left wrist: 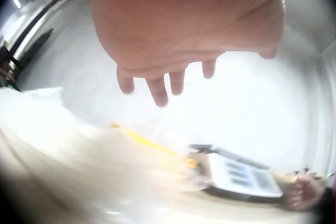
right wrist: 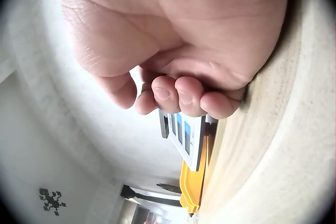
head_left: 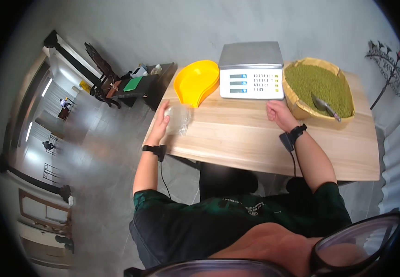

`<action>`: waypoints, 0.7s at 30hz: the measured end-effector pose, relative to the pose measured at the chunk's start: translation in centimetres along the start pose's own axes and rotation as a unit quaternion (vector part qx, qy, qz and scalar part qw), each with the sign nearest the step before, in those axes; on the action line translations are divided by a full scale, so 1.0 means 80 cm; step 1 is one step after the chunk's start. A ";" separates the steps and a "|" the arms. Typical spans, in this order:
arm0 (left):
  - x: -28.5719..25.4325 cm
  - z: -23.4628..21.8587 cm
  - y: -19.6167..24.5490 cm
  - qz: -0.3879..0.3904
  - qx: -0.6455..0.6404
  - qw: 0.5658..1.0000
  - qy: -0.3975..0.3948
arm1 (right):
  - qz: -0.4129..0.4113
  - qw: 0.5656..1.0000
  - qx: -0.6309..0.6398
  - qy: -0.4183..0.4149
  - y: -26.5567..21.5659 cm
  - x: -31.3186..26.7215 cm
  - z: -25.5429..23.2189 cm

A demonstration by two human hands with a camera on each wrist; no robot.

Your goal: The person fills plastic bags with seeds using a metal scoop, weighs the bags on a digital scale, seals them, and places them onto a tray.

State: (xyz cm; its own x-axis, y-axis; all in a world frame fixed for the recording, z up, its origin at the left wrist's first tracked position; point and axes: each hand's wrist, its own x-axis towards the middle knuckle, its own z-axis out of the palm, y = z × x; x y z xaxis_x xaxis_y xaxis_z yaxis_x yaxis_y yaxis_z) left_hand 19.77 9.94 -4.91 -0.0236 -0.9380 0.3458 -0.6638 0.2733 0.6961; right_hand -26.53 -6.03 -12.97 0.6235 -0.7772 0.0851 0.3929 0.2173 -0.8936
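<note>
In the head view, my left hand (head_left: 159, 123) is at the table's left edge beside a clear plastic bag (head_left: 179, 119). Its fingers are spread and straight in the left wrist view, with nothing in the palm (left wrist: 189, 24); the pale, blurred plastic (left wrist: 63, 134) lies below them. My right hand (head_left: 281, 114) rests on the wood in front of the scale (head_left: 251, 84), left of the sack of green beans (head_left: 317, 87). The right wrist view shows its fingers (right wrist: 184, 95) loosely curled around nothing.
A yellow scoop-shaped pan (head_left: 195, 81) lies left of the scale on the wooden table (head_left: 237, 138). A metal scoop (head_left: 322, 105) stands in the beans. Behind the table is a grey wall; a dark side table (head_left: 151, 85) with a green item is at the left.
</note>
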 end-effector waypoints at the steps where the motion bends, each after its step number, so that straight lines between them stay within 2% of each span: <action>1: 0.009 0.012 0.019 0.029 -0.109 0.994 -0.002 | 0.010 1.000 -0.005 0.015 -0.003 -0.002 0.006; 2: 0.022 0.033 0.044 0.071 -0.148 0.986 0.006 | 0.019 0.999 -0.011 0.031 -0.008 -0.003 0.010; 5: 0.062 0.119 0.100 0.096 -0.337 0.933 -0.083 | 0.026 0.994 -0.086 0.060 -0.011 -0.001 0.022; 6: 0.077 0.158 0.110 0.048 -0.470 0.871 -0.132 | 0.022 0.980 -0.169 0.101 -0.015 -0.006 0.035; 7: 0.088 0.190 0.121 -0.013 -0.564 0.805 -0.184 | 0.023 0.978 -0.176 0.108 -0.016 -0.015 0.050; 8: 0.104 0.230 0.122 -0.026 -0.583 0.790 -0.189 | -0.056 0.955 -0.276 0.096 -0.022 -0.026 0.063; 9: 0.119 0.263 0.127 -0.033 -0.648 0.721 -0.244 | -0.134 0.913 -0.378 0.080 -0.037 -0.041 0.076; 10: 0.129 0.282 0.136 -0.051 -0.662 0.695 -0.277 | -0.140 0.884 -0.439 0.073 -0.058 -0.070 0.099; 11: 0.135 0.297 0.144 -0.069 -0.673 0.667 -0.312 | -0.144 0.881 -0.445 0.069 -0.071 -0.103 0.126; 12: 0.138 0.309 0.145 -0.055 -0.683 0.655 -0.318 | -0.163 0.860 -0.478 0.070 -0.077 -0.139 0.148; 13: 0.137 0.317 0.139 -0.091 -0.691 0.636 -0.333 | -0.126 0.845 -0.514 0.082 -0.068 -0.174 0.151; 14: 0.137 0.321 0.134 -0.126 -0.695 0.617 -0.347 | -0.138 0.817 -0.555 0.071 -0.065 -0.208 0.156; 15: 0.135 0.320 0.130 -0.114 -0.700 0.610 -0.353 | -0.167 0.787 -0.583 0.112 -0.048 -0.242 0.154; 16: 0.133 0.317 0.125 -0.126 -0.693 0.608 -0.367 | -0.139 0.776 -0.590 0.174 -0.035 -0.278 0.157; 17: 0.133 0.315 0.119 -0.141 -0.687 0.604 -0.380 | -0.124 0.740 -0.614 0.246 -0.010 -0.314 0.144; 19: 0.133 0.320 0.107 -0.144 -0.702 0.580 -0.388 | -0.016 0.680 -0.640 0.357 0.037 -0.393 0.127; 21: 0.133 0.329 0.101 -0.155 -0.670 0.625 -0.370 | 0.140 0.631 -0.653 0.396 0.077 -0.462 0.128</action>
State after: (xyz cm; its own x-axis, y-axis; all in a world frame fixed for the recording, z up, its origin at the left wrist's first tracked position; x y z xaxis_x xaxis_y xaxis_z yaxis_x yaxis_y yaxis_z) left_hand -5.52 -3.49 -12.19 -0.7169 -0.6968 0.0241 0.4880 -0.4768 0.7311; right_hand -40.21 30.05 -17.12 -0.1912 -0.9798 0.0577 -0.8710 0.1423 -0.4702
